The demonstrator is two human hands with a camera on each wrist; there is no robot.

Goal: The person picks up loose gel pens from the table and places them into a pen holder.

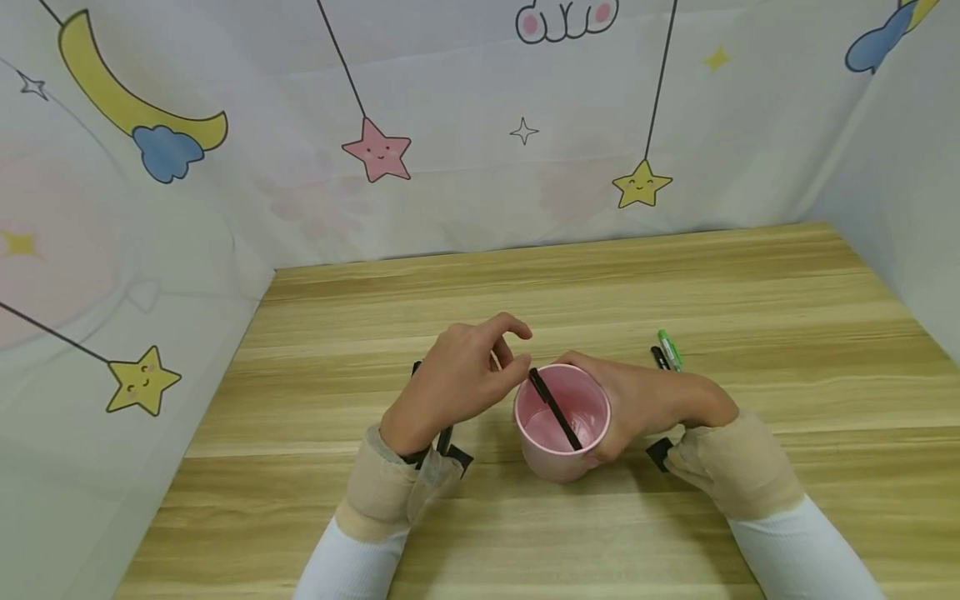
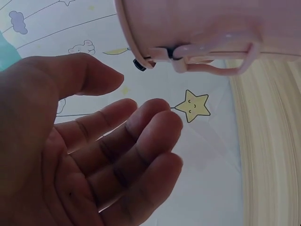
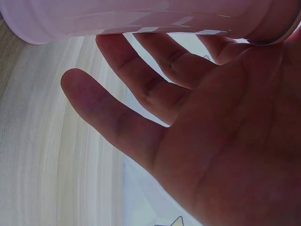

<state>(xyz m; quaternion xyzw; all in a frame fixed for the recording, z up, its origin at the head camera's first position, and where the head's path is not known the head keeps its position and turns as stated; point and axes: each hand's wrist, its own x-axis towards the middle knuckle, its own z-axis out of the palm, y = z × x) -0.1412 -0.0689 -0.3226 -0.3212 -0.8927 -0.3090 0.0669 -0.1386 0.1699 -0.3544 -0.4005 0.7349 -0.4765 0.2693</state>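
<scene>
Nearest, the forearms are covered by white sleeves [image 1: 798, 550], and each wrist is wrapped in a beige band [image 1: 753, 467]. Between the hands, over the table [image 1: 585, 542], the pink cup [image 1: 543, 429] is gripped from its right side by the right hand [image 1: 645, 400], whose fingers are curled round the wall. Whether the cup's base is borne by the table cannot be told. By the left hand [image 1: 465, 371], nothing is held: its fingers are loosely bent, its thumb kept apart, just beside the rim. Across the cup's mouth a black pen [image 1: 556, 409] is slanted, one end poked past the rim. Beyond the right hand, a green pen [image 1: 671, 350] and a second black pen [image 1: 660, 358] are laid side by side, partly hidden. Farthest, a white cloth [image 1: 465, 208] is printed with stars and a moon.
</scene>
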